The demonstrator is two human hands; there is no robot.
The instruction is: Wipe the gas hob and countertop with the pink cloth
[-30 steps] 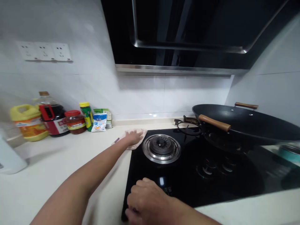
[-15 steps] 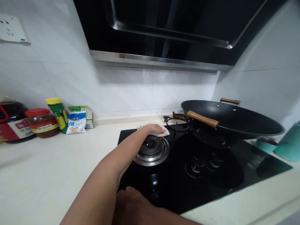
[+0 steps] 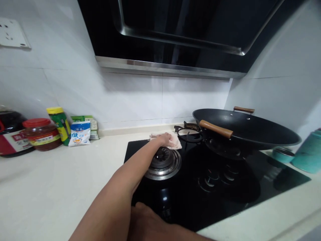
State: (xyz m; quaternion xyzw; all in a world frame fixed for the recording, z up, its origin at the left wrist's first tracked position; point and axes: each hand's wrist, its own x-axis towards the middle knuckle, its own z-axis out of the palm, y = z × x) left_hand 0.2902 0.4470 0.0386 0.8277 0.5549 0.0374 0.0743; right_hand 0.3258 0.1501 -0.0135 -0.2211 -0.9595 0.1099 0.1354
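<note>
My left hand (image 3: 165, 138) reaches to the back of the black gas stove (image 3: 185, 207), closed on a pale pinkish cloth (image 3: 176, 142). The cloth lies against the glass behind the left burner (image 3: 162, 162), whose pan support is off, showing its metal ring and cap. Low in the picture, my right hand (image 3: 147, 219) is beside my left forearm, over the stove's front left part. Its fingers are mostly hidden, so I cannot see whether it holds anything.
A large black wok (image 3: 240, 129) with wooden handles sits over the right burner. A loose pan support (image 3: 189, 132) stands left of it. Along the wall are a red-lidded jar (image 3: 41, 134), a yellow-capped bottle (image 3: 59, 124) and a white-and-blue packet (image 3: 79, 134). A range hood (image 3: 170, 62) hangs above.
My left hand has shifted slightly with the cloth, which now looks more bunched and spreads a little lower at its right side. The right hand stays at about the same place.
</note>
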